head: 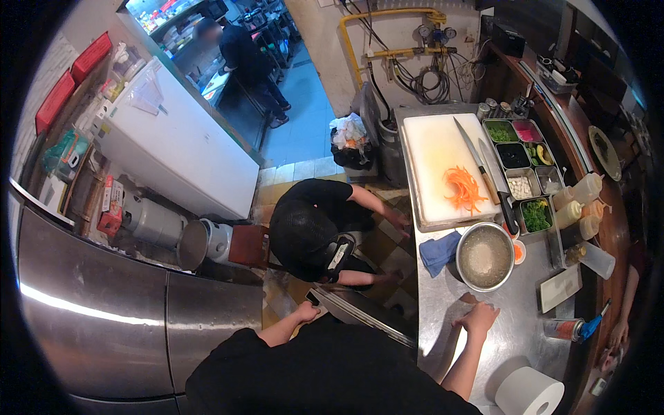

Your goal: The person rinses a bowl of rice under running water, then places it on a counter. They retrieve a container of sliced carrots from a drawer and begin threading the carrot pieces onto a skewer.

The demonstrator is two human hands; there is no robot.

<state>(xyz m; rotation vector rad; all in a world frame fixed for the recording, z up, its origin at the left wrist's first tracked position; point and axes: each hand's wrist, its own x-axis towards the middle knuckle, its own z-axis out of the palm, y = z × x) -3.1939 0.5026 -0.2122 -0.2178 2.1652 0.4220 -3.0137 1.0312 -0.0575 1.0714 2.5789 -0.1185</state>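
Note:
My right hand (pixel 478 317) rests with its fingers spread on the steel counter (pixel 436 311), below a steel bowl (pixel 485 257) of cloudy liquid. My left hand (pixel 307 312) is low at the left, fingers curled, beside a small dark object (pixel 312 297) and the top end of an open door (pixel 363 314); what it grips is unclear. A folded blue cloth (pixel 440 253) touches the bowl's left side. Beyond lies a white cutting board (pixel 441 150) with shredded carrot (pixel 463 191) and two knives (pixel 474 148) along its right side.
A co-worker in a black cap (pixel 303 233) crouches between my hands, arms towards the counter's underside. Metal tubs of toppings (pixel 520 185), squeeze bottles (pixel 583 228), a rectangular plate (pixel 560 289), a torch canister (pixel 563 329) and a paper roll (pixel 529 391) stand along the right. Another person stands in the back room.

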